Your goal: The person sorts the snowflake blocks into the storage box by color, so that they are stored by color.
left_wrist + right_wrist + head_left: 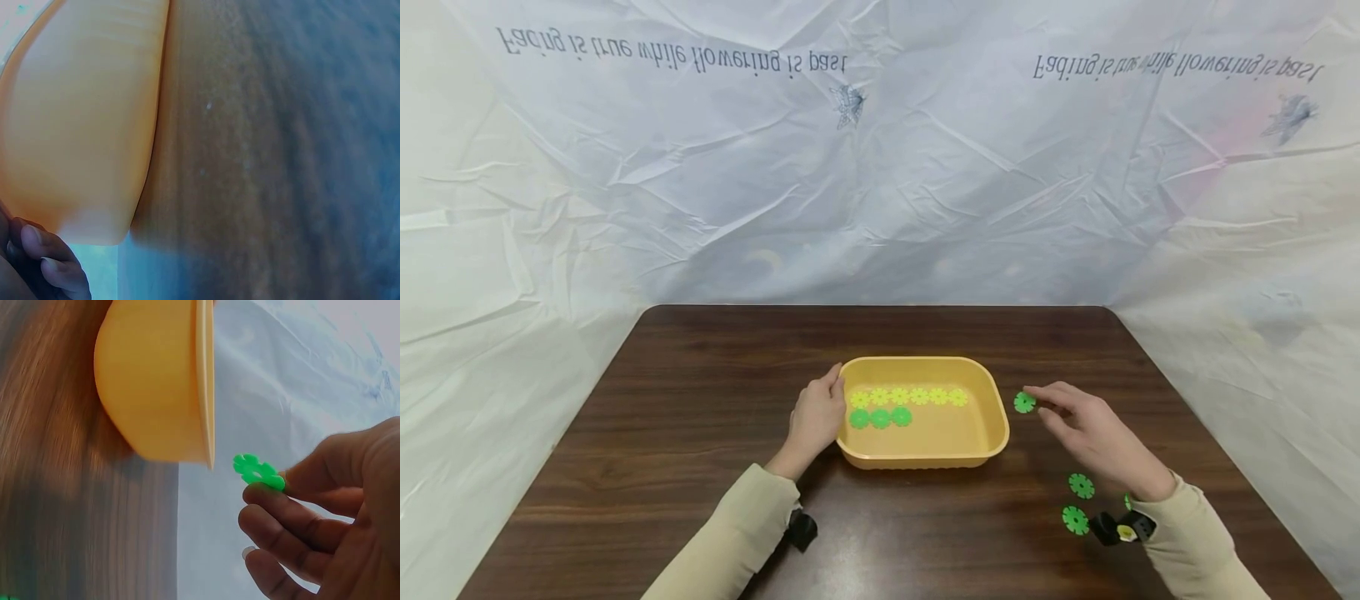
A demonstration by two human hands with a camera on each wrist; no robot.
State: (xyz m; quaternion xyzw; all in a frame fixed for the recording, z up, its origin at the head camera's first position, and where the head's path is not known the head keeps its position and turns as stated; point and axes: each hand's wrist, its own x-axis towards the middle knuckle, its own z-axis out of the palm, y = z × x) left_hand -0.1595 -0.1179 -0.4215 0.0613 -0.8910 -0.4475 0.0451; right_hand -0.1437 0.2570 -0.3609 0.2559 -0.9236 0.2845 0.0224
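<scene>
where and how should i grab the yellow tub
Probably grip the yellow tub by the rim of its short left end, coming from the left, where the left hand holds it. The thin wall rises to a lip, so thumb and fingers should be able to pinch it. Keeping it level seems wise, since yellow pieces and green pieces lie inside.

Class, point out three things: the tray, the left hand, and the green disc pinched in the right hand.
Tray (955,435): head view, on the bare floor inside.
Left hand (817,413): head view, on the back of the hand.
Green disc (266,470): right wrist view, on its face beside the hole.
</scene>
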